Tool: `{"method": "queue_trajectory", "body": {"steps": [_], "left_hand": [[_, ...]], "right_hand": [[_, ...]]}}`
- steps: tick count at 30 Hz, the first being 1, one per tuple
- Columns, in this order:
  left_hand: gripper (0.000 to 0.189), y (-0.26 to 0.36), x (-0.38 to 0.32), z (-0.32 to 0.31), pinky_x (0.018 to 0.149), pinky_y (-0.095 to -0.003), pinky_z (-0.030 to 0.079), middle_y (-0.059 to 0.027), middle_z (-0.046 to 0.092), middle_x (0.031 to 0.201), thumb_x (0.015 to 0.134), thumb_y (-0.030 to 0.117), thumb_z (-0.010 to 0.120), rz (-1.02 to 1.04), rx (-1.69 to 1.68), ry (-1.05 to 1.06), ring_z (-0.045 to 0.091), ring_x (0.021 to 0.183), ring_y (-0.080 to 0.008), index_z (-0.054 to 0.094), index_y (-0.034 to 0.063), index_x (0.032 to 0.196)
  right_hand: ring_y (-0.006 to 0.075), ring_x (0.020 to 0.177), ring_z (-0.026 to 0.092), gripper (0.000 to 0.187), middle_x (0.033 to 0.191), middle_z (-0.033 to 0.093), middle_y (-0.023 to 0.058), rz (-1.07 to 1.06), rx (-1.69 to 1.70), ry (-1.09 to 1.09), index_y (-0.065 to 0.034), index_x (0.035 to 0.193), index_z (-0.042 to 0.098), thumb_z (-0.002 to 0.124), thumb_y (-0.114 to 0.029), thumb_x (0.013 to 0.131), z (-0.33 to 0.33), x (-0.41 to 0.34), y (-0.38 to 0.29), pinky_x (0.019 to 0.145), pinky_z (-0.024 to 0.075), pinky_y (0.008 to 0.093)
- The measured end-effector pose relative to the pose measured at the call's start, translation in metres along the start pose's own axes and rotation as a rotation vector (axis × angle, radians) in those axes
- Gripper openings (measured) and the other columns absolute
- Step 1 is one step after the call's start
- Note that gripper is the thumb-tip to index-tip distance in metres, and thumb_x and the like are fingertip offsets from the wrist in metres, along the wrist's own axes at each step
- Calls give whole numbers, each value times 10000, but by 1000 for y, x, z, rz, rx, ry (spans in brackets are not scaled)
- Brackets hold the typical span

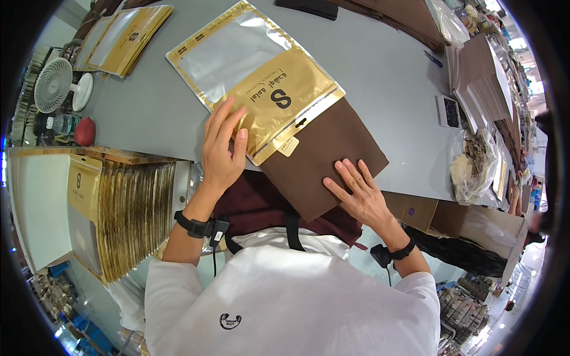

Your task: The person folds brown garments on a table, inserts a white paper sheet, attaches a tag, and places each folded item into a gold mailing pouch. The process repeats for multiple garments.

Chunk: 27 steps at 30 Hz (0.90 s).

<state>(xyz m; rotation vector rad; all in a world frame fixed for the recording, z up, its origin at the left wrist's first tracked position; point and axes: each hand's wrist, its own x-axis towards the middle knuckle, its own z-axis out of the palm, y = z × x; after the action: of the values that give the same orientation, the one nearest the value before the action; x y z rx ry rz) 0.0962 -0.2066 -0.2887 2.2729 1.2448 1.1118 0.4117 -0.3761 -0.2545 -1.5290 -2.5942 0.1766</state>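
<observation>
A gold plastic packaging bag (307,75) with a clear window and printed writing lies slantwise on the grey table (369,58). From its hang-hole edge a folded dark brown cloth (320,151) with a pinked edge sticks out, overhanging the table's front. Whether the cloth's hidden end is inside or under the bag, I cannot tell. A small cream label (289,147) shows where bag and cloth meet. My left hand (225,144) rests on the bag's left lower corner, fingers apart. Flat on the cloth, near its right edge, is my right hand (358,191) with fingers spread.
More gold bags (120,40) are stacked at the back left, by a white fan (55,84). Below the table's left edge stands a box of packed bags (129,218). Brown cloth (401,20), cardboard sheets (485,75) and a plastic bag (474,164) occupy the right.
</observation>
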Motion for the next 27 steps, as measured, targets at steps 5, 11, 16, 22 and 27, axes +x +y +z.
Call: {"method": "queue_trajectory", "body": {"steps": [5, 11, 16, 22, 27], "left_hand": [[178, 9, -46, 2, 933, -431, 481, -134, 618, 1165, 921, 32, 687, 42, -93, 253, 591, 1045, -327, 697, 58, 1097], [249, 31, -55, 7, 849, -441, 428, -104, 562, 984, 743, 44, 778, 255, 113, -66, 544, 943, -320, 720, 79, 983], [266, 24, 0, 17, 793, -459, 501, -133, 713, 1063, 807, 204, 772, 131, 184, -111, 658, 970, -352, 748, 69, 1036], [304, 13, 17, 10, 637, -443, 566, -95, 773, 974, 848, 259, 758, 42, 134, -329, 729, 823, -345, 749, 85, 1097], [307, 48, -8, 14, 589, -433, 574, -106, 766, 1007, 884, 295, 760, 47, 134, -325, 736, 817, -321, 748, 91, 1112]], "right_hand": [[358, 1418, 531, 759, 1546, 529, 187, 116, 235, 306, -126, 1422, 639, 643, 119, 704, 15, 14, -2, 1221, 383, 560], [403, 1365, 564, 725, 1483, 549, 265, 90, 416, 463, -90, 1370, 676, 611, 194, 706, -8, 50, -13, 1161, 468, 559], [399, 1385, 550, 733, 1493, 541, 261, 39, 416, 437, -117, 1372, 684, 596, 218, 727, -14, 68, -21, 1170, 456, 570], [439, 1405, 501, 801, 1497, 524, 278, 141, 571, 422, -85, 1386, 664, 492, 265, 686, -4, 92, -25, 1198, 409, 563], [462, 1260, 597, 628, 1373, 618, 258, 192, 607, 451, -38, 1270, 695, 502, 200, 722, 29, 131, -8, 1071, 493, 549]]}}
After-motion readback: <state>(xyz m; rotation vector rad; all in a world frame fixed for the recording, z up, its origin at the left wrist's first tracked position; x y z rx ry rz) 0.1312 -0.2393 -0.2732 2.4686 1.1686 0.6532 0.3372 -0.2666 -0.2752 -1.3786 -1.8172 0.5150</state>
